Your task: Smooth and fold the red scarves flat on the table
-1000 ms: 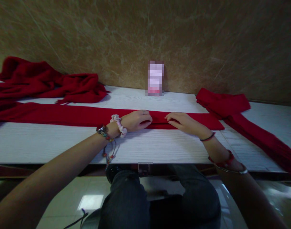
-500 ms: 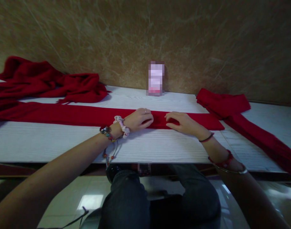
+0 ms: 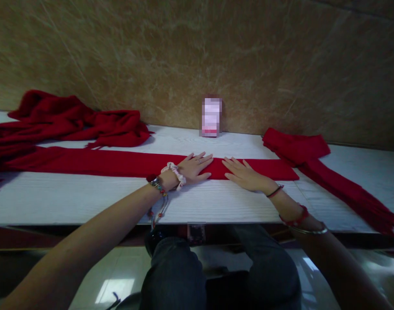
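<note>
A long red scarf [image 3: 128,163] lies as a flat, narrow strip along the white table. My left hand [image 3: 195,167] rests flat on it near the middle, fingers stretched out toward the wall; a ring and a scrunchie are on that side. A short gap to the right, my right hand [image 3: 243,173] also lies flat across the strip, fingers extended and slightly apart. Neither hand holds anything. The strip's right end [image 3: 289,171] is a straight, neat edge past my right hand.
Bunched red cloth [image 3: 116,127] is heaped at the back left. At the right another red scarf [image 3: 345,185], folded over and fringed, touches the strip. A blurred-out upright item [image 3: 211,117] leans on the marble wall [image 3: 171,60]. The white table [image 3: 87,198] ends before my knees.
My curled fingers have straightened, and both hands now press flat on the scarf. The whole view has shifted slightly; the scarf keeps its layout.
</note>
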Demonstrator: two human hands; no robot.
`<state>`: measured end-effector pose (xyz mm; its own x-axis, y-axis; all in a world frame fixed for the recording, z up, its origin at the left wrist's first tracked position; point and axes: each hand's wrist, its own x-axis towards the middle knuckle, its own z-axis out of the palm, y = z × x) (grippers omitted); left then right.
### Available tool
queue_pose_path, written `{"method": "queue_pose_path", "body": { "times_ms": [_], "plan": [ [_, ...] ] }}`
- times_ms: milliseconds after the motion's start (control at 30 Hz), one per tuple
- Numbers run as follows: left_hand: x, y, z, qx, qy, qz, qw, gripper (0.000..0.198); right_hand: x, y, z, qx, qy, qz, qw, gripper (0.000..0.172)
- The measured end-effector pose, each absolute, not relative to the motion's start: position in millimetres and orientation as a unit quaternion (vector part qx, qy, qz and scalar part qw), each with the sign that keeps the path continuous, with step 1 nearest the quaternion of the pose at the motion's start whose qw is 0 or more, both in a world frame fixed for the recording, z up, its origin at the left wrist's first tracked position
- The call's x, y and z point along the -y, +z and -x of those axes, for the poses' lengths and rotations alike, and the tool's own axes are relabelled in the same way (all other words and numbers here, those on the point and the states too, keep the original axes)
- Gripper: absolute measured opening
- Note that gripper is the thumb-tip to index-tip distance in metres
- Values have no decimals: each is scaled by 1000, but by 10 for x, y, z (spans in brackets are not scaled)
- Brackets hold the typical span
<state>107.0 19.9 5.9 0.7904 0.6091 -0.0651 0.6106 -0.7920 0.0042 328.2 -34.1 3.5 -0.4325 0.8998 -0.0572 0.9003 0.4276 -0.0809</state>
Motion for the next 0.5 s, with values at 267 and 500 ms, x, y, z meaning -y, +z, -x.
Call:
{"method": "queue_pose_path", "body": {
  "times_ms": [267, 500],
  "plan": [
    [-248, -7, -988, -361, -3, -932, 20, 73, 410, -25, -3753, -785, -45, -618, 8, 56],
    [-253, -7, -980, -364, 1, -931, 30, 72, 533, -219, -4713, -705, 39, -708, -24, 57]
  ]
}}
